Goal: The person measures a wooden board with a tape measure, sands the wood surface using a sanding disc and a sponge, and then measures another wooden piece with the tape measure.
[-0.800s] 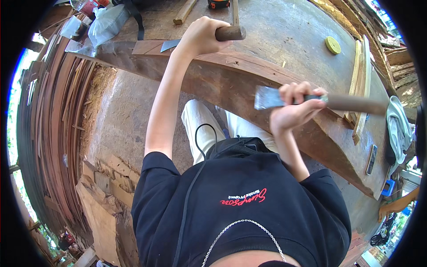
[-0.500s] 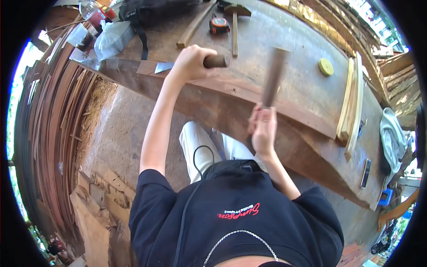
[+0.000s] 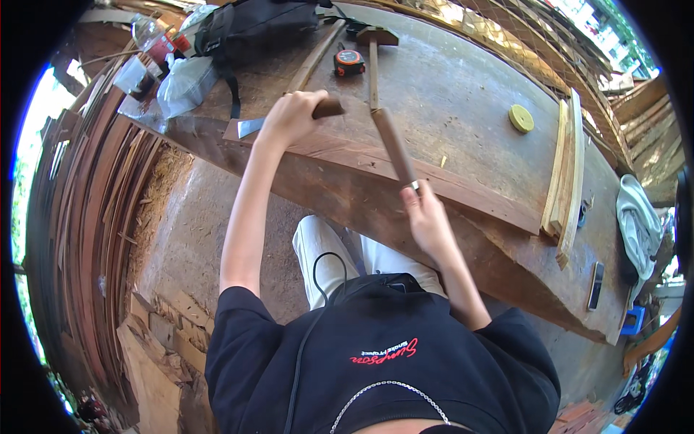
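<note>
My left hand (image 3: 289, 118) is closed on a wooden-handled chisel (image 3: 327, 108) above a reddish-brown board (image 3: 477, 195) lying along the bench's near edge. A flat metal blade (image 3: 249, 127) shows left of that hand, near the board's left end. My right hand (image 3: 426, 217) is closed on the lower end of a second wooden-handled tool (image 3: 392, 145), held with the handle pointing up and away from me; its metal end is mostly hidden by the hand. Beyond it lie a T-shaped wooden piece (image 3: 374, 65) and a tape measure (image 3: 349, 62).
The wooden bench (image 3: 463, 101) also holds a black bag (image 3: 253, 29), plastic cup (image 3: 134, 78), bagged container (image 3: 184, 87), yellow disc (image 3: 520, 118), slats (image 3: 567, 173), cloth (image 3: 636, 217) and phone (image 3: 595, 286). Stacked timber (image 3: 79, 239) stands left; a blue object (image 3: 633, 320) sits right.
My left hand has moved down and leftward. My right hand has turned its tool from pointing rightward to pointing up and away, and moved left. The view has shifted, showing more of the bench.
</note>
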Action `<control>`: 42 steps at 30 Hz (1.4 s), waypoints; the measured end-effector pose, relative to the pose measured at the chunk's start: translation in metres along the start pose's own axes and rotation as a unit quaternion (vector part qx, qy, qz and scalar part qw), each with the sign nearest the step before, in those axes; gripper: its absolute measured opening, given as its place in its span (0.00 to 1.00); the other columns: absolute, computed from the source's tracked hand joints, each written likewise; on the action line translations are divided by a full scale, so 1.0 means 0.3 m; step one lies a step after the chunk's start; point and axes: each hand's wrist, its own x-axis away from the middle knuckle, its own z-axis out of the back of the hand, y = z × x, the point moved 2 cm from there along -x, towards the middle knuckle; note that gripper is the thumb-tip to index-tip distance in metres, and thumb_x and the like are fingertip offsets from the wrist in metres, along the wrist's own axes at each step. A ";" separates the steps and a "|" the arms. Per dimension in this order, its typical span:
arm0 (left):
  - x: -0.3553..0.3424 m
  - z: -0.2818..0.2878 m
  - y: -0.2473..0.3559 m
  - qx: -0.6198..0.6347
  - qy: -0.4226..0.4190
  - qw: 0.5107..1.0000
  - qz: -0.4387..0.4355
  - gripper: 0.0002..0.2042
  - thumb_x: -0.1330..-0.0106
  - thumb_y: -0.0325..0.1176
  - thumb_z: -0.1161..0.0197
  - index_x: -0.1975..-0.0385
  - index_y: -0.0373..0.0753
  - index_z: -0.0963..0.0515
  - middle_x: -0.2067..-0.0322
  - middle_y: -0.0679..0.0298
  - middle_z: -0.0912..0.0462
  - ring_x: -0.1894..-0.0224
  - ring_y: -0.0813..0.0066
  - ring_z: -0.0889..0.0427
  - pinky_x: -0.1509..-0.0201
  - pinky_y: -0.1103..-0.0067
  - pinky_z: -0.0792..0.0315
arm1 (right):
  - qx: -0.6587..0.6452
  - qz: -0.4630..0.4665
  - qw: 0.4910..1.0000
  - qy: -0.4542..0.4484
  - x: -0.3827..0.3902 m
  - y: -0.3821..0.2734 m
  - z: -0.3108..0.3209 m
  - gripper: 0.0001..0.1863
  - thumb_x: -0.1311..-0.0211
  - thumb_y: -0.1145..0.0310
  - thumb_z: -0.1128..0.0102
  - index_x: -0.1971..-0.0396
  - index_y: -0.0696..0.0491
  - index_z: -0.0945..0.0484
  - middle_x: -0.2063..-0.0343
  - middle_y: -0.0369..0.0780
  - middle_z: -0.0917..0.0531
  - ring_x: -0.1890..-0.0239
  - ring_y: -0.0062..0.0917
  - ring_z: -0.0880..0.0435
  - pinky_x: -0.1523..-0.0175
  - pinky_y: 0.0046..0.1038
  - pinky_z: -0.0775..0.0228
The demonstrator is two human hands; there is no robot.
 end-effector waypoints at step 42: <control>-0.375 -0.346 -0.183 -0.036 0.083 0.982 0.165 0.34 0.52 0.42 0.28 0.43 0.40 0.33 0.47 0.51 0.28 0.46 0.55 0.26 0.46 0.65 0.29 | 0.122 0.020 0.950 0.286 -0.040 0.252 0.466 0.06 0.36 0.68 0.47 0.71 0.53 0.24 0.91 0.34 0.32 0.88 0.20 0.34 0.79 0.26 0.43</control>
